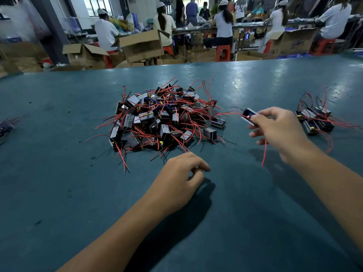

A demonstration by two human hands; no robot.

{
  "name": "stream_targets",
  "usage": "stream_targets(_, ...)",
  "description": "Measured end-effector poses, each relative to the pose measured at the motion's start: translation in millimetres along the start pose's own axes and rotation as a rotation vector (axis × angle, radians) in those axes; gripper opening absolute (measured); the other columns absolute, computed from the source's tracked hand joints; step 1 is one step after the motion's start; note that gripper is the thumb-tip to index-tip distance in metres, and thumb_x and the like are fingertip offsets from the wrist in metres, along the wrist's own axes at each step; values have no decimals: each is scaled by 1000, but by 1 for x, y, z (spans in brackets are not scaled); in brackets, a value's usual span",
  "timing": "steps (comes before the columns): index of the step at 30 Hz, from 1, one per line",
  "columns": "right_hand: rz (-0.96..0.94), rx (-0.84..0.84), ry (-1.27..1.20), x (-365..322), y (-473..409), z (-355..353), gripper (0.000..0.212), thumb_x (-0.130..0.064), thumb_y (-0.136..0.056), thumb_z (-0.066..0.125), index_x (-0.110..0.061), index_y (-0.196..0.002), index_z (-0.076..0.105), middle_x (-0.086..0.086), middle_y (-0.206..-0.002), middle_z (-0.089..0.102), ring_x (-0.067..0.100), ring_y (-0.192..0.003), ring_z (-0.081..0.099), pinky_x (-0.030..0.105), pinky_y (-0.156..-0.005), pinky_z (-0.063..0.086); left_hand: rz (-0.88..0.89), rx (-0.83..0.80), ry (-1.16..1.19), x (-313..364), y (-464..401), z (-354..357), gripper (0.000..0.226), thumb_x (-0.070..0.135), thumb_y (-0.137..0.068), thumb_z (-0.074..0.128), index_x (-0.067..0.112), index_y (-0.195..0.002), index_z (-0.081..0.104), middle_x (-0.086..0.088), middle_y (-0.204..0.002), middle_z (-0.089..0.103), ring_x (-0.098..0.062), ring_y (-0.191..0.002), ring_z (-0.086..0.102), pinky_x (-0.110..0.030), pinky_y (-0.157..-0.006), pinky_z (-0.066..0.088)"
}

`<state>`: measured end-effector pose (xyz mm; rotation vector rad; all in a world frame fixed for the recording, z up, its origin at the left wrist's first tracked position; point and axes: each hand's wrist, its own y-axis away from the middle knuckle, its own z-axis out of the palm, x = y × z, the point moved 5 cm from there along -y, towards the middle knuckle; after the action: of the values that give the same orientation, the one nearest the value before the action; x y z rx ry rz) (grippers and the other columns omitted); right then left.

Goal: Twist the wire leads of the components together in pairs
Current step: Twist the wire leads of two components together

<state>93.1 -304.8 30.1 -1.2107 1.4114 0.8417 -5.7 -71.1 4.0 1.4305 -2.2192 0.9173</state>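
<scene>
your right hand (279, 128) pinched a small black boxy component (249, 116), red leads trailing toward the pile of black components (165, 118); your left hand (182, 173), loosely curled and empty, lay nearer it.

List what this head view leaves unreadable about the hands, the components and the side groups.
- Left hand: fingers curl under; the hand's back hides whether they hold a wire.
- Component in the right hand: motion-blurred, partly covered by fingers; markings unreadable.
- Small group at far left: cut by the frame edge, blurred.
- Group at right: too tangled to tell whether leads are twisted.
- Central pile: lower parts buried.
</scene>
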Motion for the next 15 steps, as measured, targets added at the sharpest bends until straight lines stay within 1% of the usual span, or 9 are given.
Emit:
stream_targets(2,7,49,-176,0,13,-11,3,-16,-94,60,-14,-97,60,7,-78,72,12,-51,65,21,-42,47,-26,3,36,-3,0,0,21,8,-94,58,20,-98,75,15,-95,68,7,-83,56,-5,-70,35)
stream_targets(3,26,24,-266,1,20,-13,2,-14,-96,58,-14,-97,59,7,-79,73,13,-53,66,21,-43,47,-50,-2,71,-4,0,0,21,10,-95,59,23,-98,75,15,-95,69,6,-84,58,-6,-69,38)
stream_targets(4,57,-45,-338,3,29,-9,3,-13,-97,56,-13,-97,59,7,-81,74,14,-56,67,22,-44,48,-85,-10,123,-7,0,1,20,13,-96,59,25,-99,74,15,-95,70,3,-85,60,-9,-69,42)
stream_targets(6,143,-260,-396,7,51,10,7,-13,-98,53,-10,-101,58,11,-87,76,19,-64,71,22,-48,52,-165,-34,271,-10,0,3,16,19,-97,61,29,-104,71,14,-97,73,-2,-88,65,-18,-77,51)
stream_targets(7,178,-365,-373,9,64,21,9,-14,-99,52,-8,-103,58,13,-91,76,21,-68,72,24,-50,53,-203,-47,349,-10,-1,5,15,23,-98,61,29,-108,70,13,-99,73,-4,-90,66,-22,-81,53)
stream_targets(8,193,-450,-329,11,76,33,10,-15,-99,52,-8,-102,58,15,-93,76,23,-70,73,25,-51,54,-235,-54,416,-10,-1,7,15,25,-98,62,29,-112,68,11,-101,74,-6,-92,67,-25,-80,55)
stream_targets(10,163,-545,-240,13,94,52,10,-17,-98,54,-9,-98,60,11,-89,76,21,-69,70,25,-51,52,-268,-48,539,-8,-2,7,14,28,-98,61,27,-111,68,11,-98,74,-5,-86,67,-26,-73,55)
stream_targets(13,52,-511,-101,13,104,61,15,-25,-96,59,-12,-90,64,-1,-74,67,11,-62,57,25,-53,44,-255,15,633,-7,-2,3,9,29,-96,66,23,-97,73,5,-86,71,-4,-77,63,-21,-67,51)
stream_targets(15,20,-467,-95,12,104,61,18,-28,-94,63,-13,-84,65,-3,-66,62,8,-56,51,23,-52,40,-268,32,678,-8,-3,2,9,30,-91,68,24,-89,74,2,-85,70,-8,-77,63,-24,-65,50)
